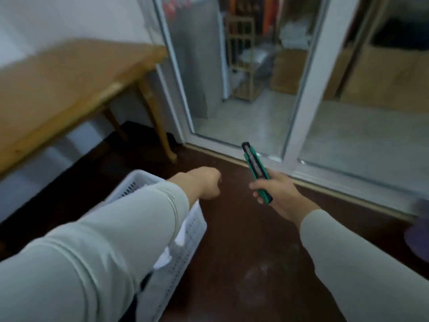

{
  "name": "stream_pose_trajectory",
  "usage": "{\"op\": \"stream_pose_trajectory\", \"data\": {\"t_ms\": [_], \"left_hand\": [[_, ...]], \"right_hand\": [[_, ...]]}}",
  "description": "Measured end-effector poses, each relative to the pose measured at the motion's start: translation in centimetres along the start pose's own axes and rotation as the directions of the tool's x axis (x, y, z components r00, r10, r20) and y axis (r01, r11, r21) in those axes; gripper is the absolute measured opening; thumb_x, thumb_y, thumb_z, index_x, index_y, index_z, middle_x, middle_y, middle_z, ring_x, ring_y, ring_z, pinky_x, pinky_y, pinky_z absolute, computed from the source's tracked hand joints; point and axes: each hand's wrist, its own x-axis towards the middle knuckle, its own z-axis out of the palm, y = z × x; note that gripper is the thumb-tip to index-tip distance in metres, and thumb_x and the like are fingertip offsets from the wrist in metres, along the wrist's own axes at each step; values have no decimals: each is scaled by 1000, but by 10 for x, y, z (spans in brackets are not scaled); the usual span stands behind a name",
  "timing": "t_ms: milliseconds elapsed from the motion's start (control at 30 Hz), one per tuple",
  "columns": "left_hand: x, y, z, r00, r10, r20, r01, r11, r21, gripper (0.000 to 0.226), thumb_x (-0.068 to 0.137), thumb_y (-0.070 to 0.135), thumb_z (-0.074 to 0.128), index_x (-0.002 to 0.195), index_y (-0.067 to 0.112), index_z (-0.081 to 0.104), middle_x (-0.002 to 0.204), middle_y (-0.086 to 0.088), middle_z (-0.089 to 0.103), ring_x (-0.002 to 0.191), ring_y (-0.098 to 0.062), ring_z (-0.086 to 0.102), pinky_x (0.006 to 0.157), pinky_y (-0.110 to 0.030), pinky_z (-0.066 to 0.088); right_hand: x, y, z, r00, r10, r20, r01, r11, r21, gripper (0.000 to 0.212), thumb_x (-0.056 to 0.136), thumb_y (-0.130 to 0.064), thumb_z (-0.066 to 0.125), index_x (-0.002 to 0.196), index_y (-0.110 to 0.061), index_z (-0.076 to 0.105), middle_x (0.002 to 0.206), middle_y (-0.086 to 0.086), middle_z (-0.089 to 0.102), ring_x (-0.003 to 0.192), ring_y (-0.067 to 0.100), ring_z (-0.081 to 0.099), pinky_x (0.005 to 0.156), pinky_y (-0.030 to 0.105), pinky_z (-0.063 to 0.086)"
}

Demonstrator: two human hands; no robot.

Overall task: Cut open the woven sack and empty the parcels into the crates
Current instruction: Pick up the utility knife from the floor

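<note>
A dark brown floor [243, 240] fills my feed, bounded by a white-framed sliding glass door [306, 89] ahead and a wooden table [69, 89] on the left. The woven sack is nowhere in view, so I judge the job to be at its opening step: tool in hand, sack yet to be reached and cut. A white perforated crate [185, 240] stands on the floor at lower left, partly under the left sleeve. Pale scraps show at its rim, too blurred for me to call parcels. A blurred purple shape [417, 238] intrudes at the right edge, and I cannot tell what it is. The left hand [204, 184] hangs above the floor just beyond the crate, fingers curled under toward the palm with nothing visible in them. The right hand [281, 196] has its fingers wrapped round the lower half of a green utility knife [255, 166], whose tip points up and away towards the door sill. I cannot tell whether the blade is extended. In my judgement, the next move calls for finding the sack, steadying it with the free hand, and making a shallow cut that spares the parcels inside.
</note>
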Motion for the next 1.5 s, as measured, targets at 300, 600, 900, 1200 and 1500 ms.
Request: {"op": "stream_pose_trajectory", "data": {"t_ms": [300, 600, 900, 1200, 1500], "left_hand": [[-180, -199, -154, 954, -282, -97, 265, 951, -160, 33, 92, 17, 48, 123, 13, 56, 124, -5, 59, 108, -25, 59, 93, -38, 50], [-301, -380, -174, 884, -466, 30, 454, 843, -288, 42, 96, 15, 45, 138, 10, 46, 135, -8, 54, 111, -25, 57, 89, -35, 51], [-274, -472, -173, 839, -524, 146, 534, 742, -406, 47, 98, 14, 42, 145, 14, 35, 143, -7, 45, 122, -25, 51, 88, -29, 46], [-208, -529, -171, 727, -637, 258, 677, 601, -424, 50, 97, 20, 46, 146, 18, 34, 144, -5, 44, 126, -25, 48, 100, -35, 45], [-181, -555, -167, 676, -675, 296, 728, 551, -407, 47, 97, 16, 43, 144, 15, 36, 142, -5, 46, 126, -26, 48, 102, -38, 45]], "right_hand": [[-36, -158, 218, 975, -28, 222, 101, 940, -326, 43, 79, -5, 63, 115, -18, 43, 63, 9, 48, 49, 17, 42, 34, 20, 31], [-55, -202, 416, 955, -98, 279, 214, 881, -422, 52, 89, -22, 59, 139, -15, 45, 129, 10, 55, 109, 24, 56, 84, 33, 47], [25, -206, 535, 878, -36, 478, 388, 639, -664, 44, 89, -26, 58, 130, -14, 49, 103, 3, 62, 70, 13, 58, 53, 21, 44], [133, -174, 597, 807, -30, 589, 561, 348, -751, 47, 90, -30, 54, 135, -25, 42, 135, -1, 47, 126, 23, 37, 104, 34, 34], [168, -148, 628, 804, -86, 589, 585, 295, -755, 46, 92, -28, 53, 136, -29, 39, 138, -5, 46, 128, 22, 36, 102, 38, 29]]}}
